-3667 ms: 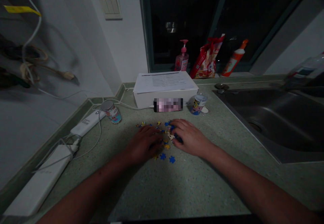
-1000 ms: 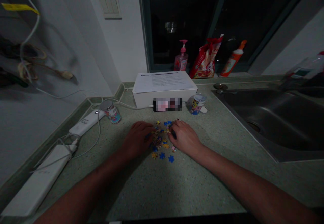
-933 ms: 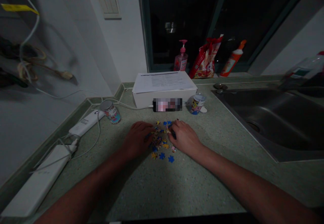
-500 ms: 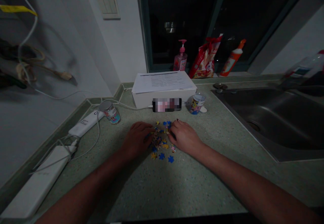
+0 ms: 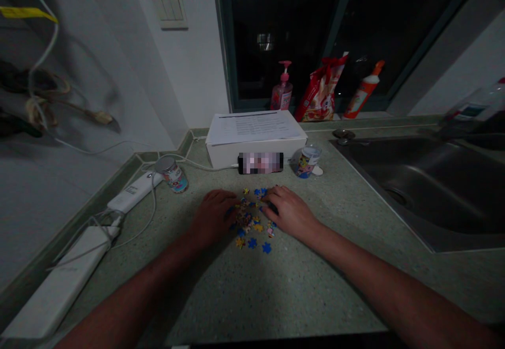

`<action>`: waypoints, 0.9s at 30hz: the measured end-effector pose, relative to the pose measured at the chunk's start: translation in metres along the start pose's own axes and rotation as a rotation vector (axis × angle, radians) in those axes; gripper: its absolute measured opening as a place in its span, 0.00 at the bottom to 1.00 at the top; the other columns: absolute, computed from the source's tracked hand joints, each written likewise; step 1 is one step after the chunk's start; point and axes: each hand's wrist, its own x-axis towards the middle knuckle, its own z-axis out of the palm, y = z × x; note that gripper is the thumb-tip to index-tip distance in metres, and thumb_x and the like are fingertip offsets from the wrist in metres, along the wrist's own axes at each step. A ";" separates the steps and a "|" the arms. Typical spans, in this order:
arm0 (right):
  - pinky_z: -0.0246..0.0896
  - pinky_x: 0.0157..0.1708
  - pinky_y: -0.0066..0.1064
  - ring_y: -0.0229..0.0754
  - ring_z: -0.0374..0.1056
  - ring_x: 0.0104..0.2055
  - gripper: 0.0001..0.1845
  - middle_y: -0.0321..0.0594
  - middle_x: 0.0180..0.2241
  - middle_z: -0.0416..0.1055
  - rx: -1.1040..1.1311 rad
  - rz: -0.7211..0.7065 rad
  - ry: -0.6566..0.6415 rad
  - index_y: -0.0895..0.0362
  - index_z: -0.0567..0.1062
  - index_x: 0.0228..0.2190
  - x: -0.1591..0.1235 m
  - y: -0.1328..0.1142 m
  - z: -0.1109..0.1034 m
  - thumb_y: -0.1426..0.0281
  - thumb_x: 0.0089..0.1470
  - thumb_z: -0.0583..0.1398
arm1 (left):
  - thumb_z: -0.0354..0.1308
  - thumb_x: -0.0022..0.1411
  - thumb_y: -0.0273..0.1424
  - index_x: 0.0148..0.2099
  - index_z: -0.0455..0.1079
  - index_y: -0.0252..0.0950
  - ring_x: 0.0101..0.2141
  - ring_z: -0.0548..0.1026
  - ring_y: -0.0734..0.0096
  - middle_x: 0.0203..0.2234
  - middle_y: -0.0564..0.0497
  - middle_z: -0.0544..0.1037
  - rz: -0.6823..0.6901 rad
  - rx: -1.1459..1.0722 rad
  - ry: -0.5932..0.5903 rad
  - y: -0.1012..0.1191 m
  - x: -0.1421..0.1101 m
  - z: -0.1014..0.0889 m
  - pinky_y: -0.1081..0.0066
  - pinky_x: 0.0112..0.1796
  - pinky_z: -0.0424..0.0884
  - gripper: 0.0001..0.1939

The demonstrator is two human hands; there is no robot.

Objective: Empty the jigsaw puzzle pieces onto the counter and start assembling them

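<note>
A small heap of jigsaw puzzle pieces (image 5: 245, 220), blue, yellow and multicoloured, lies on the speckled green countertop (image 5: 244, 296). My left hand (image 5: 215, 212) rests at the heap's left edge, fingers loosely curved and apart from the thumb, with no piece visibly gripped. On the opposite side, my right hand (image 5: 289, 209) has its fingers spread and its fingertips by the blue pieces (image 5: 260, 192) at the top of the heap. Nearer to me lie a loose blue piece (image 5: 266, 247) and a yellow piece (image 5: 240, 242). What is beneath the fingertips is hidden.
Behind the heap, a phone (image 5: 260, 163) leans on a white box (image 5: 256, 141) with paper on top. A printed can (image 5: 308, 161) stands right, a lidded jar (image 5: 172, 174) left. Power strips (image 5: 65, 280) with cables line the left wall; a sink (image 5: 426, 180) is at right.
My right hand's fingers have spread, and its thumb has moved slightly away from the fingers. My left hand has shifted barely, with a few pieces at its fingertips moved slightly.
</note>
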 end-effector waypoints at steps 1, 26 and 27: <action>0.68 0.51 0.45 0.54 0.73 0.49 0.08 0.50 0.44 0.79 0.005 0.005 0.022 0.58 0.82 0.45 0.000 0.002 -0.001 0.70 0.67 0.64 | 0.62 0.72 0.29 0.53 0.82 0.39 0.51 0.79 0.55 0.49 0.45 0.84 -0.001 0.003 -0.012 0.000 0.000 0.001 0.50 0.57 0.73 0.11; 0.71 0.54 0.47 0.53 0.75 0.49 0.10 0.49 0.45 0.80 0.011 0.058 0.098 0.57 0.83 0.46 -0.006 0.020 -0.020 0.70 0.69 0.61 | 0.65 0.71 0.31 0.52 0.83 0.41 0.53 0.77 0.53 0.51 0.45 0.83 -0.099 -0.030 -0.150 0.002 0.006 0.013 0.48 0.59 0.69 0.10; 0.71 0.54 0.47 0.53 0.75 0.49 0.10 0.49 0.45 0.80 0.012 0.057 0.099 0.57 0.83 0.46 -0.006 0.019 -0.020 0.71 0.69 0.61 | 0.65 0.71 0.32 0.52 0.83 0.41 0.53 0.78 0.53 0.50 0.45 0.84 -0.098 -0.027 -0.147 0.002 0.006 0.013 0.49 0.59 0.69 0.10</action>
